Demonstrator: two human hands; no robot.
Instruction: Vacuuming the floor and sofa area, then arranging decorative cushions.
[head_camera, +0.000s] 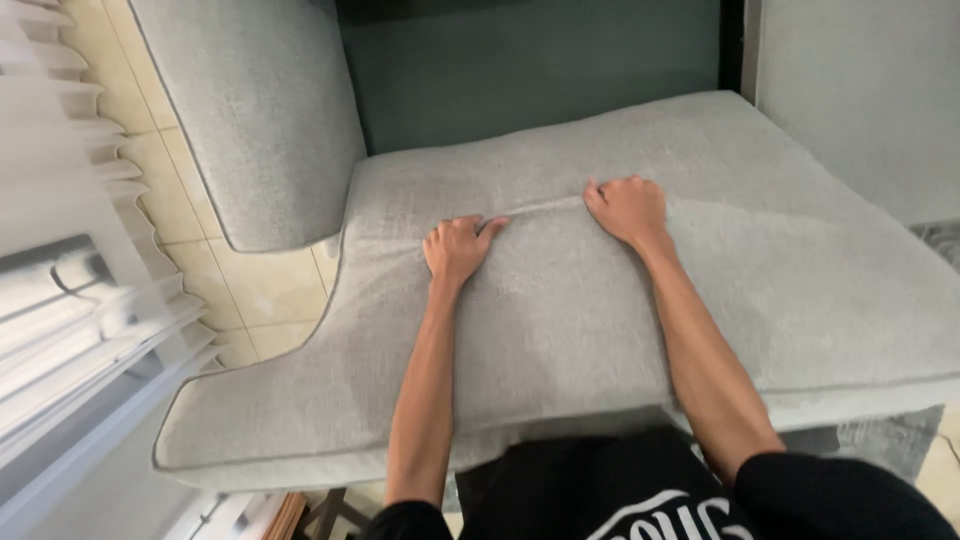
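A large grey seat cushion (560, 330) lies flat under both hands, reaching from the person's black-clad body out past the fingertips. The left hand (457, 248) and right hand (628, 208) sit near each other, each curled and pinching up a ridge of the fabric cover between them. The cushion looks soft, bulky and floppy, likely light for its size; its piped edges seem the firmest places to take hold. Beyond the left hand stands a grey padded armrest (260, 110) over a tiled floor (250, 290).
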